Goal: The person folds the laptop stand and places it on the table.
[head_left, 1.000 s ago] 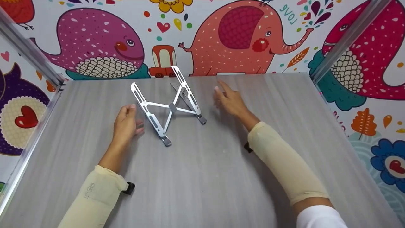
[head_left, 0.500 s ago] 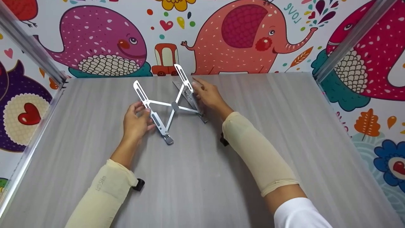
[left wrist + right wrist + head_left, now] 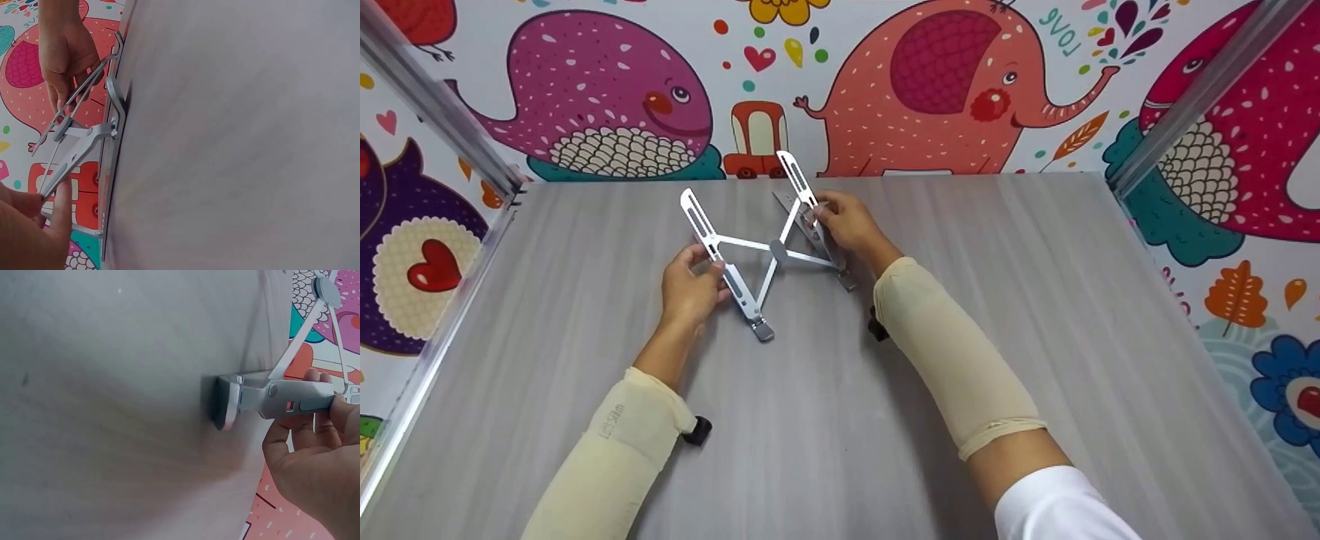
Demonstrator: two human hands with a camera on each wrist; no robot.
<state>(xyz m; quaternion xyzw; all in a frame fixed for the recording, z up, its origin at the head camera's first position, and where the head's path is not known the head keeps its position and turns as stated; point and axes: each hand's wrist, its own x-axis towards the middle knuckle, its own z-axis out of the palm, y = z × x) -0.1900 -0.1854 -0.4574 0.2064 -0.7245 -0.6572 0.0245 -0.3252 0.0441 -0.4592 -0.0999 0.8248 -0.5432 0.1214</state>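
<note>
A silver folding laptop stand [image 3: 778,250] stands unfolded on the table, its two slotted rails slanting up toward the back and joined by crossed bars at a round grey hub. My left hand [image 3: 688,289] pinches the left rail about midway, the thumb on top; in the left wrist view a finger of that hand [image 3: 34,230] reaches under the rail. On the far side my right hand [image 3: 851,225] grips the right rail, covering part of it. From the right wrist, the thumb lies against the rail [image 3: 292,396] with fingers curled behind it, and the stand's grey front hook [image 3: 226,405] shows near the tabletop.
The grey wood-grain table [image 3: 810,435] runs back to a wall [image 3: 975,150] printed with cartoon animals. Metal posts [image 3: 1200,97] rise at both back corners. Sleeves cover both forearms, each with a small black device [image 3: 697,431] at the wrist.
Both hands have come inward from beside the stand, the right one moving left, and now hold its rails. The stand keeps nearly the same place and shape.
</note>
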